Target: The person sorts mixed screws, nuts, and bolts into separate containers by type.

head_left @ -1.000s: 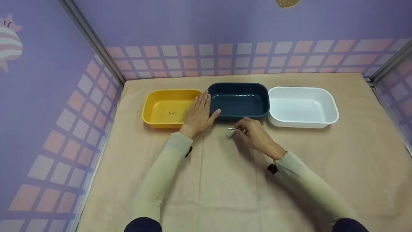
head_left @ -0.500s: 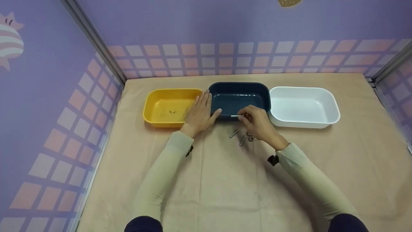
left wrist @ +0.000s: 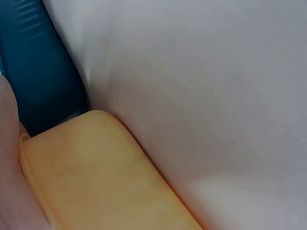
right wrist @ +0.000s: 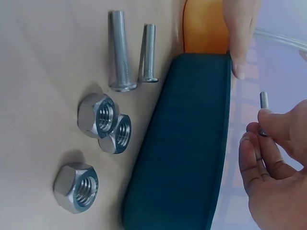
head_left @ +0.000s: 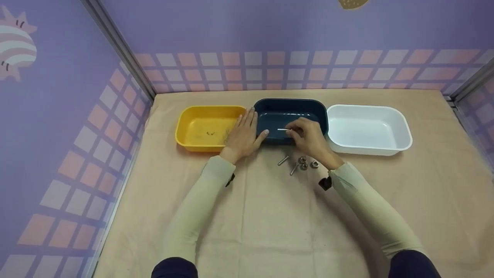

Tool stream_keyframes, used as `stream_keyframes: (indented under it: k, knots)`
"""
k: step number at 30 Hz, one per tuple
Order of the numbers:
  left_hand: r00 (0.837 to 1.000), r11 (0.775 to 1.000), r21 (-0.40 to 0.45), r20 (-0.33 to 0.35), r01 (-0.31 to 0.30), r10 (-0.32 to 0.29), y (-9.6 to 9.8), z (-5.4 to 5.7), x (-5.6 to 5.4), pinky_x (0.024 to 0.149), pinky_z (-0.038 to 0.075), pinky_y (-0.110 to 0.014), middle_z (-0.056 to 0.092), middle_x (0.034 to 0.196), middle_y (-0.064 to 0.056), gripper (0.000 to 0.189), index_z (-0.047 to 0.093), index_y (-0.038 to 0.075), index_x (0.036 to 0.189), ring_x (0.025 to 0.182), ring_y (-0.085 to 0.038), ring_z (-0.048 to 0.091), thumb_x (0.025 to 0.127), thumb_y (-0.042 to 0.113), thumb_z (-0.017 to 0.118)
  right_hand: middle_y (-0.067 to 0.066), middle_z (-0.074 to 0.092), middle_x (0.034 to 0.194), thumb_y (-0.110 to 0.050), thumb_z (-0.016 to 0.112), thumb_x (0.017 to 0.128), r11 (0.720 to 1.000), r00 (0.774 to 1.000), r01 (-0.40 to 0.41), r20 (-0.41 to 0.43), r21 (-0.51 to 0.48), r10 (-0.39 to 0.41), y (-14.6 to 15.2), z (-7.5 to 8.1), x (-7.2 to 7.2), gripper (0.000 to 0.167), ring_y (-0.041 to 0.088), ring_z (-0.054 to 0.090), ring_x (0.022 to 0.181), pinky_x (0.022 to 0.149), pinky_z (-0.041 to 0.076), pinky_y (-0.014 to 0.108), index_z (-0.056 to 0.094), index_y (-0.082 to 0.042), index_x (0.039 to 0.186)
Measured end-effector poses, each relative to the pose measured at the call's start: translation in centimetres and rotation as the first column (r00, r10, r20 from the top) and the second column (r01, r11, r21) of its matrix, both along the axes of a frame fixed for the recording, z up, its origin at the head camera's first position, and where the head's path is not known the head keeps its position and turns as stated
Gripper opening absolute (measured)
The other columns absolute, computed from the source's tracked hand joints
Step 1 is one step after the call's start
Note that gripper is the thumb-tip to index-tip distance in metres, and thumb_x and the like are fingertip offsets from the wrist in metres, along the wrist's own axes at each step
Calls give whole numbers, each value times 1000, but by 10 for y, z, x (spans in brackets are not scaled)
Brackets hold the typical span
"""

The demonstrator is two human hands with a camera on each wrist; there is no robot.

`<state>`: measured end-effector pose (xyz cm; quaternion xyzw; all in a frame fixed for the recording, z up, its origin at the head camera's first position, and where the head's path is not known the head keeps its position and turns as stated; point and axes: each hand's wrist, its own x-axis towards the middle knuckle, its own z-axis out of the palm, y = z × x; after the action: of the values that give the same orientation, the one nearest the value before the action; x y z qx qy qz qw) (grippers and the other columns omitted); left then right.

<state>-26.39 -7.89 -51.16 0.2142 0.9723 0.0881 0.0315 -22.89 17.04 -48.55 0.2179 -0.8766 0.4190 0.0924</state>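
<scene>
My right hand [head_left: 308,136] pinches a small silver bolt [right wrist: 264,100] between thumb and fingers, over the dark blue bin [head_left: 324,112]. The bolt's shaft points left in the head view. My left hand [head_left: 244,135] lies with fingers extended across the adjoining rims of the yellow bin [head_left: 181,141] and the blue bin. On the cloth before the blue bin lie two loose bolts, a thicker bolt [right wrist: 119,52] and a thinner bolt [right wrist: 148,52]. Beside them are three hex nuts: two touching, with a front nut [right wrist: 98,115], and a separate nut [right wrist: 76,188].
A white bin [head_left: 366,148] stands right of the blue one, completing a row along the back of the cloth-covered table [head_left: 270,216]. Small dark marks or pieces and some thin things show inside the yellow bin. Patterned purple walls [head_left: 301,27] rise behind and at the sides.
My right hand has lifted the bolt from the cloth and moved it forward over the blue bin, uncovering the loose bolts and nuts. My left hand stays on the rims.
</scene>
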Motion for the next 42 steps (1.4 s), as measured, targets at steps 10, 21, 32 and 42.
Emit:
stream_keyframes:
  k: [10, 21, 32, 42]
  knots:
    - [1000, 1000, 1, 2, 1, -1, 1, 3, 0, 137, 1, -44, 2, 180, -18, 79, 9, -1, 170, 168, -30, 1, 116, 55, 20, 15, 75, 103, -5, 70, 103, 999, 999, 35, -3, 15, -35, -3, 2, -20, 14, 24, 71, 89, 80, 60, 36, 79, 1, 111]
    - [1000, 1000, -8, -19, 9, -9, 3, 2, -1, 137, 3, -45, 4, 180, -20, 77, 10, -3, 170, 168, -34, 7, 117, 51, 20, 19, 75, 101, -3, 71, 102, 998, 997, 62, -49, 2, -62, -5, 2, -40, 13, 25, 68, 84, 73, 52, 26, 80, 3, 110]
    - [999, 1000, 1, -43, 20, -20, 0, 0, 2, 137, 9, -48, 7, 179, -22, 75, 13, -5, 169, 167, -36, 9, 117, 49, 21, 20, 75, 103, -1, 68, 103, 997, 997, 80, -16, -4, -80, -17, 4, -58, 15, 26, 65, 84, 73, 51, 33, 78, 5, 112]
    - [999, 1000, -19, -34, 2, -2, 2, 1, 3, 137, 8, -47, 5, 179, -20, 75, 11, -3, 169, 168, -35, 9, 117, 50, 19, 22, 75, 106, -1, 65, 105, 994, 993, 112, 39, -8, -112, -24, 3, -73, 16, 27, 67, 88, 78, 55, 39, 77, 7, 112]
